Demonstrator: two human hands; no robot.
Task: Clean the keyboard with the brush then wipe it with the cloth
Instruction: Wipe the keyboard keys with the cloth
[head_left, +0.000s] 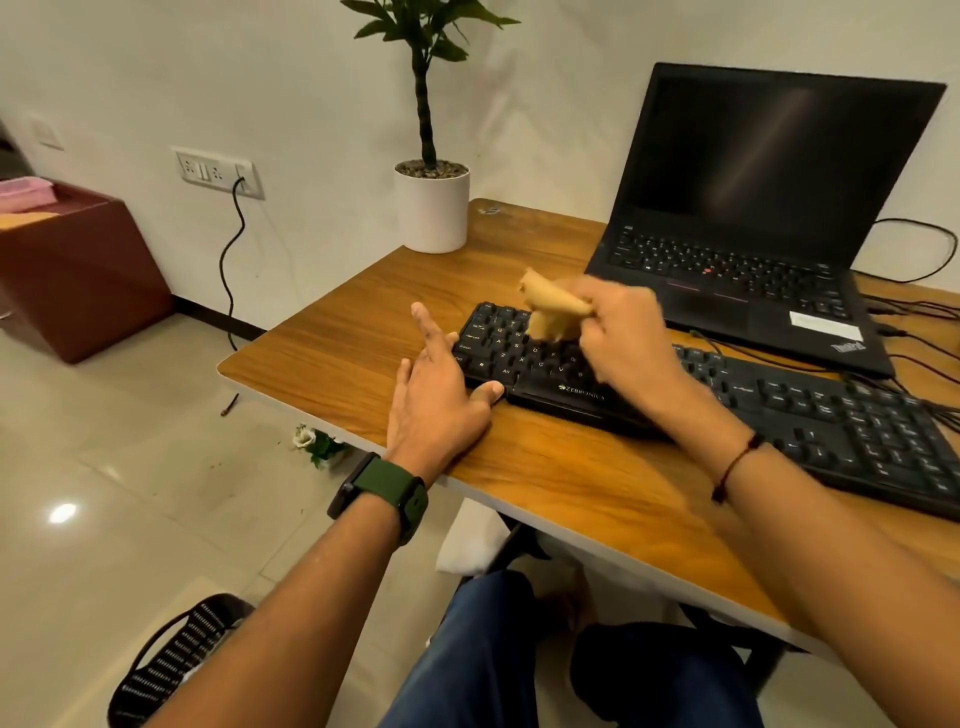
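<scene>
Your right hand (621, 338) was curled around a tan wooden brush (553, 306), handle pinched in the fingers, the pale bristles down on the upper-left keys of the black keyboard (769, 410); the brush was blurred, so how firmly the bristles met the keys could not be told. Your left hand (441, 387) lay flat with fingers straight and spread at the keyboard's left end, thumb touching its front-left corner, palm on the wooden desk (363, 332), holding nothing. A green-strapped watch (382, 496) sat on that wrist (a dark thread bracelet (737, 465) on the other). The keyboard ran at a slant across the desk, its right end nearest you. Just behind the keyboard stood an open black laptop (769, 208), screen dark, with cables (914, 332) trailing off beyond the keyboard's far right. Behind the keyboard's left end, at the desk's back corner, stood a white pot with a green plant (431, 208). Well left of the keyboard, a wall socket (218, 171) held a black cord hanging to the floor.
</scene>
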